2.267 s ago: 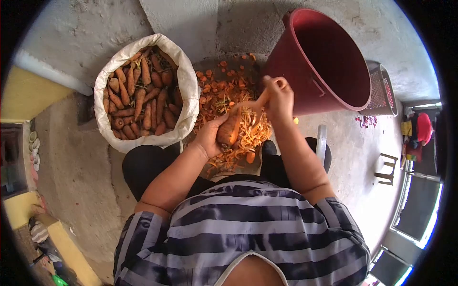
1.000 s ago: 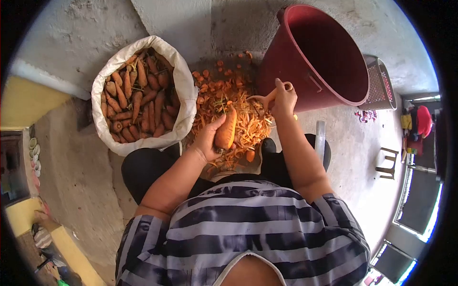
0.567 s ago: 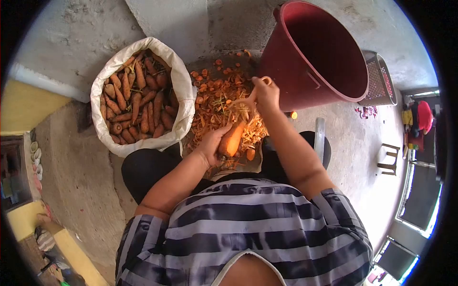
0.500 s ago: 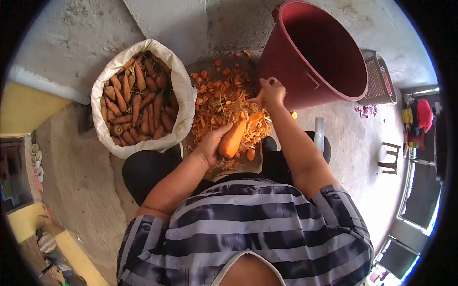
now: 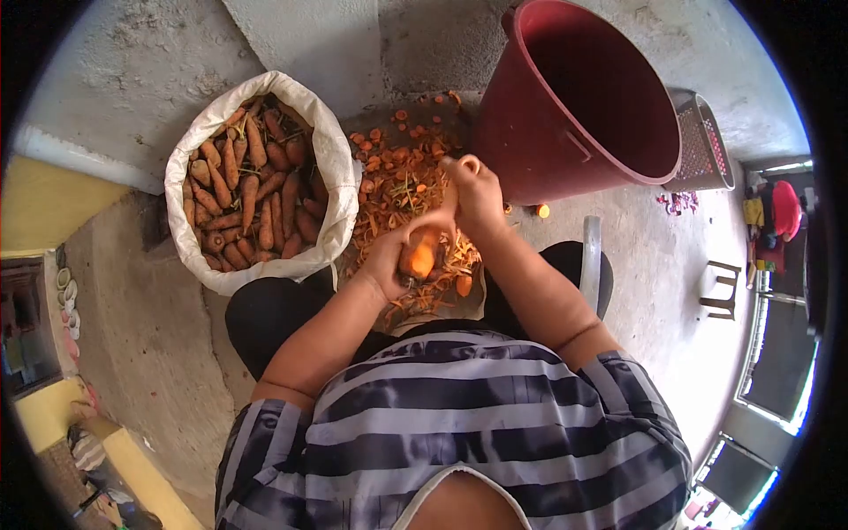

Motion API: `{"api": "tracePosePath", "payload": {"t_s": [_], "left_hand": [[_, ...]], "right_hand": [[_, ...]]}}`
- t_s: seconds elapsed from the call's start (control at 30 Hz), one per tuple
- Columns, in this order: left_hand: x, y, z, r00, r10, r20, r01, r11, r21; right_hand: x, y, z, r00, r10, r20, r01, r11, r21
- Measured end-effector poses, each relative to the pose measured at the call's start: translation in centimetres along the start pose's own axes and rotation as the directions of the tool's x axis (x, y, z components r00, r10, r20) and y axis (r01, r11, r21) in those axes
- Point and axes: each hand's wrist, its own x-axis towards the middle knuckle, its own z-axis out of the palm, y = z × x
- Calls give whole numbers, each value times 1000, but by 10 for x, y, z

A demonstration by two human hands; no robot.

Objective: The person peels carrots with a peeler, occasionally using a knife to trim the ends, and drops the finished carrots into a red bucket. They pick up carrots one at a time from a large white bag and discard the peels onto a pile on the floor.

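My left hand [image 5: 385,259] is wrapped round a thick peeled carrot [image 5: 422,258], whose bright orange end points towards me. Just beyond it, my right hand [image 5: 478,196] is closed, its thumb and a finger stretched towards the carrot. Whatever sits in the right fingers is hidden and blurred. Below both hands spreads a heap of orange carrot peelings [image 5: 389,205] mixed with cut carrot ends. To the left stands a white sack [image 5: 338,190] with a rolled rim, full of unpeeled carrots [image 5: 250,187].
A tall dark red bucket [image 5: 521,115] stands close beyond my right hand, tilted in view. Behind it is a grey perforated basket [image 5: 700,146]. One carrot piece [image 5: 542,211] lies on the floor near the bucket. A grey wall [image 5: 309,35] rises at the back.
My right hand has come back from beside the bucket, leftwards and towards me, to the carrot. The carrot has turned in my left hand and shows more of its end.
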Motion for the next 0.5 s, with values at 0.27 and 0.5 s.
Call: {"api": "tracePosePath", "payload": {"t_s": [0.27, 0.5], "left_hand": [[-6, 0, 13, 989, 31, -147, -18, 996, 91], [-9, 2, 29, 999, 29, 39, -31, 998, 56]], "right_hand": [[60, 2, -52, 914, -221, -340, 187, 974, -128], [-43, 2, -2, 998, -46, 35, 47, 998, -47]]}}
